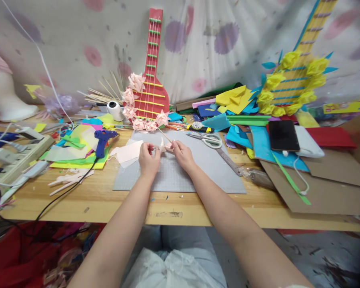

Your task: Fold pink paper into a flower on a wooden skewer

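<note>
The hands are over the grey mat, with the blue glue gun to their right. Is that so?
Only the side is wrong: in the head view, the left hand and right hand are over the grey mat, but the blue glue gun lies to their left.

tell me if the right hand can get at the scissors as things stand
Probably yes: the scissors lie on the grey mat, ahead and right of the right hand, with nothing visible between, though it seems to be pinching a thin stick.
</note>
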Motion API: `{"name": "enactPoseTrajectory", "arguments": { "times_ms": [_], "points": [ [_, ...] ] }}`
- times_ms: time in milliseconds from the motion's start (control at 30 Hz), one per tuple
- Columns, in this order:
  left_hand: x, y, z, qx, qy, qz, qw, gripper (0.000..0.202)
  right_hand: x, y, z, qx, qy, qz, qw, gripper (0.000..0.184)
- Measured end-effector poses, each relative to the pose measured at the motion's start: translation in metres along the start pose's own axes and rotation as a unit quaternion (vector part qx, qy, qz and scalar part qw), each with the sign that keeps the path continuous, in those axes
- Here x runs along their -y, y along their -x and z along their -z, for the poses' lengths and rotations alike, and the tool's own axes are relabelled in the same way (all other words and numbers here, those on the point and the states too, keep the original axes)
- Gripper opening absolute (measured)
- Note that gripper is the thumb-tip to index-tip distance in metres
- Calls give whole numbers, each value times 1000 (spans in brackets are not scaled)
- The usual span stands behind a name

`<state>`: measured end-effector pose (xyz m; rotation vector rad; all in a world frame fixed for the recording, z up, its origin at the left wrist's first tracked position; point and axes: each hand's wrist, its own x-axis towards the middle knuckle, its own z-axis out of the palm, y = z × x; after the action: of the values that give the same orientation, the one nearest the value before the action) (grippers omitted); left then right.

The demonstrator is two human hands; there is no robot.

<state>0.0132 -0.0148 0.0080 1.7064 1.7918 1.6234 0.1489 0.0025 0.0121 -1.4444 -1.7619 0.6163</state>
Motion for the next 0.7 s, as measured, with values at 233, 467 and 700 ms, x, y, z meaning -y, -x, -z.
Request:
{"name": "enactPoseTrajectory", "arguments": {
  "times_ms": [233, 467, 700],
  "points": [
    [11, -23, 5, 36, 28, -25, 999, 30, 4, -5, 22, 35, 164, 12, 986, 29],
    [8, -54, 22, 239, -66, -207, 946, 31, 3, -6, 29, 95, 153, 17, 983, 29],
    [0, -61, 17, 333, -80, -225, 912, 20, 1, -5, 23, 101, 128, 11, 987, 33]
  ]
}}
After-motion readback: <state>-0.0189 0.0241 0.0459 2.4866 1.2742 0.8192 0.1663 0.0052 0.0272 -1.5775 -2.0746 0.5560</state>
